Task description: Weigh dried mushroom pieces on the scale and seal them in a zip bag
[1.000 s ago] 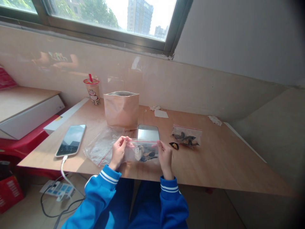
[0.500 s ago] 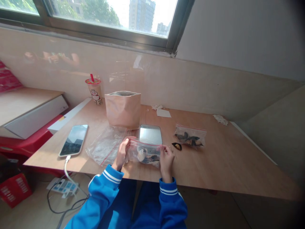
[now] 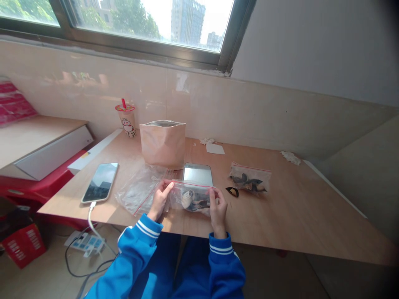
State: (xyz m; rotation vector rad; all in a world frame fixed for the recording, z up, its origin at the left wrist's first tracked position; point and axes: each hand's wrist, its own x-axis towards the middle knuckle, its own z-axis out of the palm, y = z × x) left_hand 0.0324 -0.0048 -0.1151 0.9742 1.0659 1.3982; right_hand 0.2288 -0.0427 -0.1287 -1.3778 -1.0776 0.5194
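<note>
Plainly, from where I stand, lettering is limited to a red carton (image 3: 26, 246) on the floor, whose white characters are too small to read. The lidded drink cup (image 3: 126, 121) by the wall bears a printed snowman figure; any wording on it is not legible from here.

The filled zip bag (image 3: 193, 202) is suspended between the person's two hands at the near edge of the worktop (image 3: 280, 216). The left hand (image 3: 160, 198) has thumb and fingers clamped on its upper left corner, at the red seal line; the right hand (image 3: 218, 207) pinches the upper right corner likewise. Inside, below the fingers, are a pale rounded piece and several dark pieces.

Flattened clear bags (image 3: 140, 192) lie just beside the left hand. A kraft pouch (image 3: 162, 145) stands upright behind, mouth open. A second filled zip bag (image 3: 249, 178) and a dark loose piece (image 3: 232, 192) lie to the right of the right hand. A smartphone (image 3: 101, 182), cable attached, lies at far left.
</note>
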